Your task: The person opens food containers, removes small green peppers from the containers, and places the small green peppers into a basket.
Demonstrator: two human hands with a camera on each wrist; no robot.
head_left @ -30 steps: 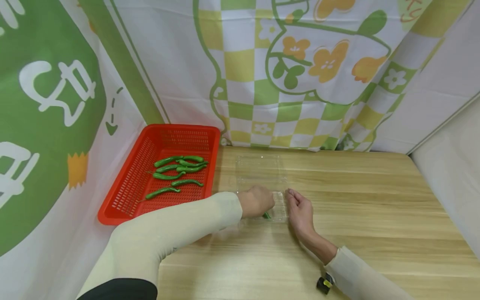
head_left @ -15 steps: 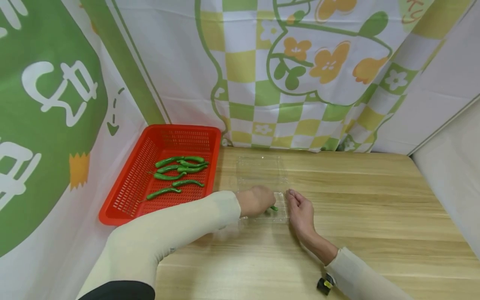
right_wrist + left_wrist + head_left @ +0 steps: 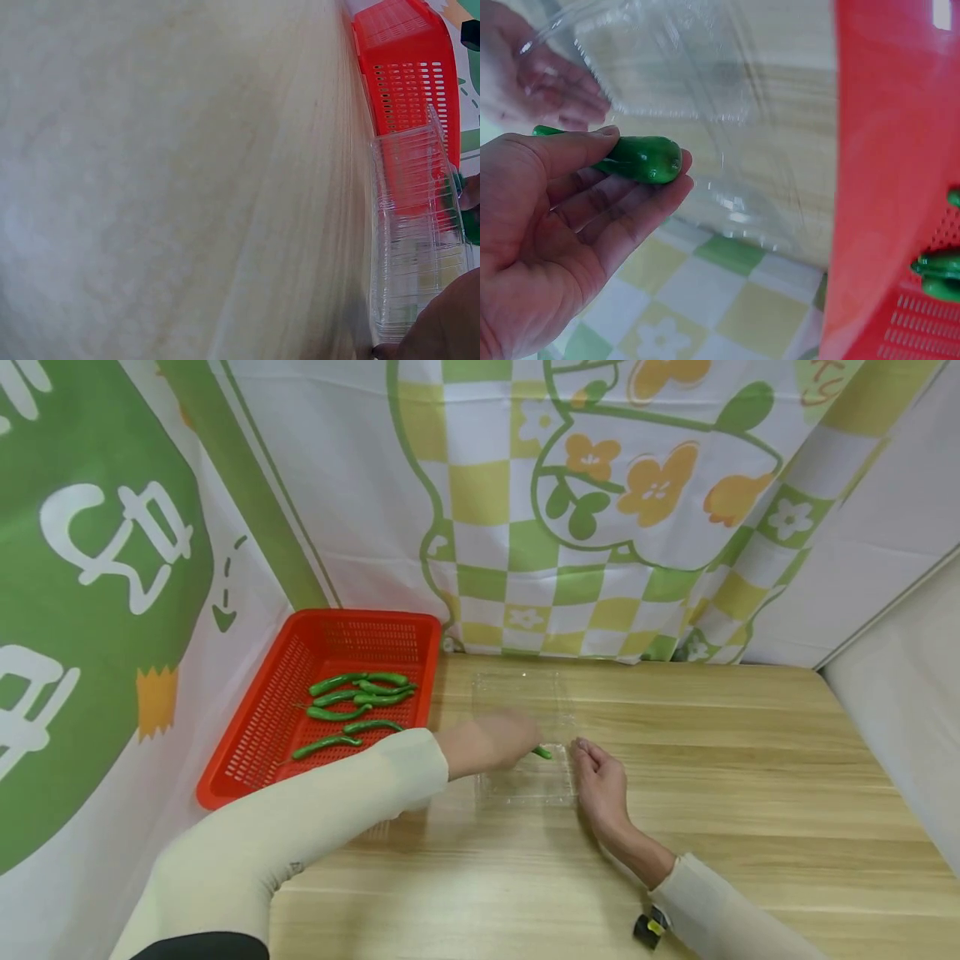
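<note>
Between thumb and fingers my left hand [image 3: 491, 742] pinches a shiny green chili pepper [image 3: 649, 159]. In the head view only the pepper's tip [image 3: 543, 752] shows past the blurred hand. Both are above a clear plastic hinged box [image 3: 525, 798], whose lid [image 3: 521, 693] lies folded back toward the curtain. My right hand [image 3: 602, 789] holds the box's right side, thumb and fingertips at its edge. The right wrist view shows the box's ribbed wall [image 3: 412, 172] beside part of that hand [image 3: 454, 322].
A red slotted basket [image 3: 247, 797] stands left of the box, with several green chili peppers [image 3: 336, 713] lying in it. A small black object [image 3: 647, 928] is by the right sleeve. A patterned curtain [image 3: 517, 577] hangs behind the wooden table [image 3: 750, 777].
My left hand has risen away from the box floor, drifting left and farther back with the pepper. The right hand has stayed at the box's edge.
</note>
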